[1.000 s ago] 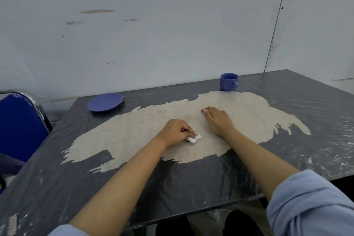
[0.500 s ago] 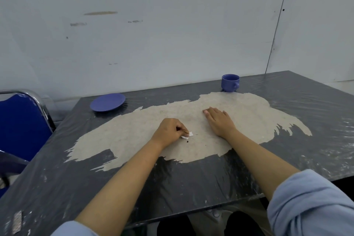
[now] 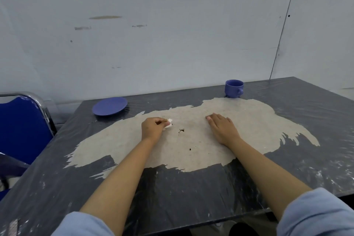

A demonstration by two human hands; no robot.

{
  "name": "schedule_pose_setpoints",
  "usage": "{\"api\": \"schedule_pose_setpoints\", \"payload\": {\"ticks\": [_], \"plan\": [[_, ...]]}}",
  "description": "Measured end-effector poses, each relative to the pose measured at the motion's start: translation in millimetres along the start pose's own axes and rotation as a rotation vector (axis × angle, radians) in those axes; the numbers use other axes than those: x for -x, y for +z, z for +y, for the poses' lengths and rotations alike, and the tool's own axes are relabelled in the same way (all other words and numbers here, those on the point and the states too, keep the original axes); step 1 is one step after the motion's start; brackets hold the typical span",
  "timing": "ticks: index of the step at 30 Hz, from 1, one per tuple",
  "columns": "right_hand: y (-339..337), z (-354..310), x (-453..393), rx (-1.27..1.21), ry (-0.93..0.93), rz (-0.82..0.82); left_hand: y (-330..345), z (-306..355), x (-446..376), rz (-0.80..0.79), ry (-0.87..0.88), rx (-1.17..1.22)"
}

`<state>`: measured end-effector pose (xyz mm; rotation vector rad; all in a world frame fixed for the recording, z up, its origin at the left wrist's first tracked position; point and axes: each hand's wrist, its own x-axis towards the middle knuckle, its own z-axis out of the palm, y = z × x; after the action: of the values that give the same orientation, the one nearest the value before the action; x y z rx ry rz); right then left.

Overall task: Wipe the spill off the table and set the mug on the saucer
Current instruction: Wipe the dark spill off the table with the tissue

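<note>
My left hand is closed on a small white tissue and presses it on the table. Just right of it lie dark specks of the spill, with one more speck nearer to me. Flat on the table, palm down and fingers together, rests my right hand, holding nothing. A blue mug stands upright at the far edge, right of centre. At the far left lies the blue saucer, bare, well apart from the mug.
A large beige worn patch covers the middle of the dark, plastic-wrapped table. A blue chair with a chrome frame stands at the table's left side. A white wall runs right behind the far edge.
My left hand has slid the tissue leftward and away from me, uncovering dark specks where it was. The right hand stays put.
</note>
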<state>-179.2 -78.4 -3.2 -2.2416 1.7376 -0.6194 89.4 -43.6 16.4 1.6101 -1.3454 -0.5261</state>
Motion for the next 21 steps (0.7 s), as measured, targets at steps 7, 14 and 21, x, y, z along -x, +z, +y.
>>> {"api": "schedule_pose_setpoints", "payload": {"ticks": [7,14,21], "plan": [[1,0,-4,0.001,-0.010,0.046,7,3,-18,-0.055,0.050,-0.099],[0,-3,-3,0.018,-0.025,0.077,14,2,-19,-0.125,0.135,-0.208],[-2,-5,-1,0.018,-0.025,0.082,17,5,-12,-0.188,0.128,-0.176]]}}
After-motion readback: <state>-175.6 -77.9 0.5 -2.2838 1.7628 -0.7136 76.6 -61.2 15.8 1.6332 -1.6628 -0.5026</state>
